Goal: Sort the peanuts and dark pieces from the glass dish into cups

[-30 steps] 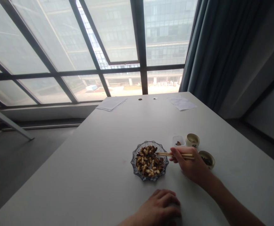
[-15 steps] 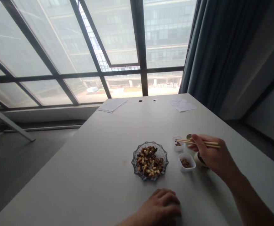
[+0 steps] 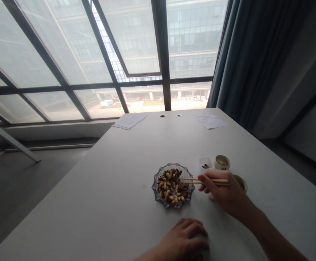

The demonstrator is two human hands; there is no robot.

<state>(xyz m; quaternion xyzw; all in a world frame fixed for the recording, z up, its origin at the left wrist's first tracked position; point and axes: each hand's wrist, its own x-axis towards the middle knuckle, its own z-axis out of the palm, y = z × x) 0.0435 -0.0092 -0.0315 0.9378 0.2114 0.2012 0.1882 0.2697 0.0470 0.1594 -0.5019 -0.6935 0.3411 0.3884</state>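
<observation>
the right hand (image 3: 223, 194) gripped a pair of slim pale wooden chopsticks (image 3: 205, 180) near their back ends, fingers pinched round them, with the tips reaching over the right rim of a scalloped clear glass dish (image 3: 154, 186) heaped with mixed pale peanuts and dark striped seeds (image 3: 172, 185). whether a nut sat between the tips could not be told; they were too small and lay against the pile. the left hand (image 3: 185, 241) lay palm down on the white table (image 3: 106, 203) just in front of the dish, fingers loosely curled, holding nothing.

each nut looked light, hard and smooth, so it would likely slip or spin under thin sticks; a pinch across the narrow middle of a single piece, taken from the top of the heap, seemed the surest hold. the seeds looked flatter and would probably seat better edge to edge. the glass dish seemed heavy enough to stay put, though brittle if knocked.

beyond the hand stood a small clear plastic cup (image 3: 205, 164) with something dark inside, a small round cream cup (image 3: 222, 162) beside it, and another round cup (image 3: 241, 182) partly hidden behind the wrist. sheets of white paper (image 3: 210, 120) lay at the far edge of the table, below the window.
</observation>
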